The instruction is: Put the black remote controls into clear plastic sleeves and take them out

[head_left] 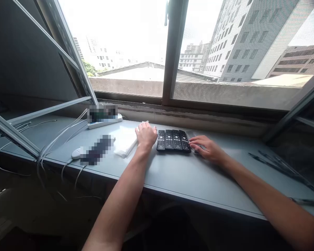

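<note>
Several black remote controls lie side by side in a row on the pale desk, their buttons facing up. At the left end of the row, my left hand rests with bent fingers over the edge of a stack of white plastic bags. Its thumb is apart from the fingers and close to the leftmost remote; the fingertips are partly hidden. My right hand lies at the other end, its fingers stretched out against the rightmost remote. Clear plastic shows beside that remote, partly under the fingers.
A white power strip stands at the back left, partly blurred out. White cables hang over the front edge near a round white charger and a pixelated object. Metal frames flank the desk; dark cords lie right.
</note>
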Available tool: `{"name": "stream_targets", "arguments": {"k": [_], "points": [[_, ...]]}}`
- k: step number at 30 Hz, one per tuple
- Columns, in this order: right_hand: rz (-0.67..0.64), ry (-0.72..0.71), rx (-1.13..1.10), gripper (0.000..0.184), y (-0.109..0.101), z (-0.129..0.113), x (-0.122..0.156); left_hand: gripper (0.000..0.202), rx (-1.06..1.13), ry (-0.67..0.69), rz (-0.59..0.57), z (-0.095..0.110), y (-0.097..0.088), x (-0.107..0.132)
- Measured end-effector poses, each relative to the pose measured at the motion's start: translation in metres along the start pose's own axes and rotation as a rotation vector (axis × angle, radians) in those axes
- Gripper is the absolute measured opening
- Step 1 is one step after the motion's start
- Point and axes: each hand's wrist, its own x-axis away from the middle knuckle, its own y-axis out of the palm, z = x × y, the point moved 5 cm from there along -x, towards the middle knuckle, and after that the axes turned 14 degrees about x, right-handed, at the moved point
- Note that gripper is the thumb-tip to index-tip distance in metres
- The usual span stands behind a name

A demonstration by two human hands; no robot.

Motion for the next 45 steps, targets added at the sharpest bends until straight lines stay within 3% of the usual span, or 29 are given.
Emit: {"name": "stream_targets", "arguments": {"k": [6,8,11,13,16,20,23,26,28,30,33,36,41,45], "points": [[0.004,-0.002,0.011,0.036,-0.002,-0.003,0.000,0.064,0.362,0.275,0.058,0.020,-0.013,0.001],[0.009,-0.012,0.016,0.035,-0.002,-0.005,-0.001,0.064,0.570,0.294,0.032,0.022,-0.010,0.000],[0.039,-0.025,0.029,0.034,-0.004,-0.006,-0.001,0.063,0.988,0.202,-0.051,0.024,0.000,-0.001],[0.075,-0.033,0.047,0.031,-0.006,-0.008,-0.002,0.065,1.301,0.092,-0.160,0.028,0.008,0.000],[0.148,-0.053,0.084,0.037,-0.012,-0.015,-0.002,0.058,1.637,-0.040,-0.432,0.042,0.017,0.008],[0.183,-0.083,0.086,0.064,-0.017,-0.035,-0.003,0.048,1.759,-0.096,-0.776,0.060,0.012,0.026],[0.170,-0.137,0.053,0.072,-0.016,-0.055,-0.004,0.053,1.809,-0.135,-0.862,0.066,0.006,0.036],[0.173,-0.195,0.014,0.046,-0.012,-0.069,-0.005,0.060,1.847,-0.170,-0.849,0.067,0.003,0.039],[0.188,-0.211,-0.012,0.018,-0.010,-0.073,-0.005,0.057,1.869,-0.187,-0.752,0.065,0.000,0.034],[0.198,-0.199,-0.039,0.006,-0.010,-0.074,-0.005,0.051,1.885,-0.208,-0.606,0.058,-0.001,0.024],[0.218,-0.143,-0.088,0.006,-0.014,-0.070,-0.005,0.045,1.919,-0.264,-0.429,0.044,0.003,0.010],[0.255,-0.067,-0.129,0.009,-0.018,-0.065,-0.003,0.036,1.949,-0.400,-0.347,0.031,0.013,0.000],[0.338,0.105,-0.119,0.018,-0.021,-0.055,0.002,0.022,1.905,-0.681,-0.389,0.023,0.033,0.003],[0.390,0.188,-0.179,0.021,-0.021,-0.051,0.005,0.035,1.848,-0.787,-0.449,0.024,0.042,0.012]]}}
